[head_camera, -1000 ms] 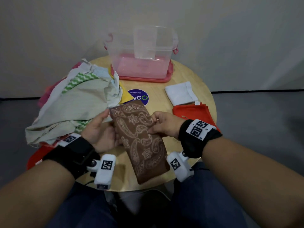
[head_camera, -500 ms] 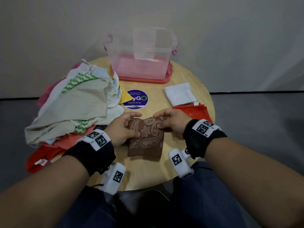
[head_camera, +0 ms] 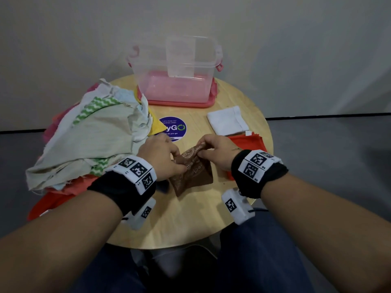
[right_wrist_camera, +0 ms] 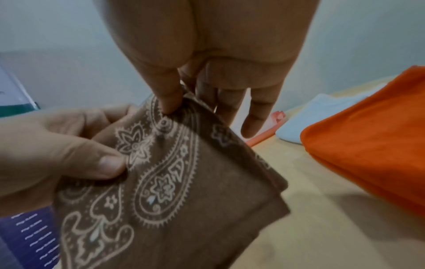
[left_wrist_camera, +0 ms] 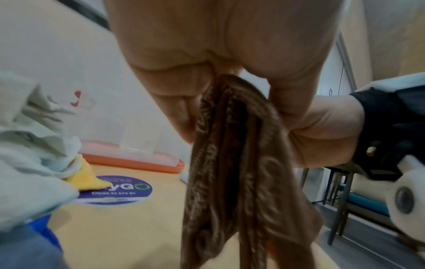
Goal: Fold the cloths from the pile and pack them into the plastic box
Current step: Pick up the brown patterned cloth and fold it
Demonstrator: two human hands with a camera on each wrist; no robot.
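A round wooden worktop [head_camera: 190,225] was seen from above, filling the middle of the frame. At the left of the frame, a loose pile of cloths [head_camera: 91,132] in pale green, white, pink and red was heaped on the worktop's left edge, with a yellow corner poking out toward a round purple sticker [head_camera: 174,127].

At the centre of the frame, the left hand [head_camera: 161,159] was held over the worktop, its thumb and fingers [left_wrist_camera: 174,109] pinched on the upper left edge of a folded brown paisley cloth [head_camera: 191,168]. In the left wrist view the cloth [left_wrist_camera: 236,182] was shown hanging down in several layers from that pinch. Its lower part was seen near or on the worktop; contact could not be told.

At the upper centre of the frame, a clear plastic box [head_camera: 175,70] with pink latches was stood on a pink lid at the far edge of the worktop, well apart from the brown cloth.

Just right of centre, the right hand [head_camera: 218,153] was closed on the cloth's upper right corner, thumb against fingers [right_wrist_camera: 165,94], as shown in the right wrist view. To its right, a folded orange cloth [head_camera: 249,140] was laid on the worktop, and a folded white cloth [head_camera: 228,120] was laid just beyond it.
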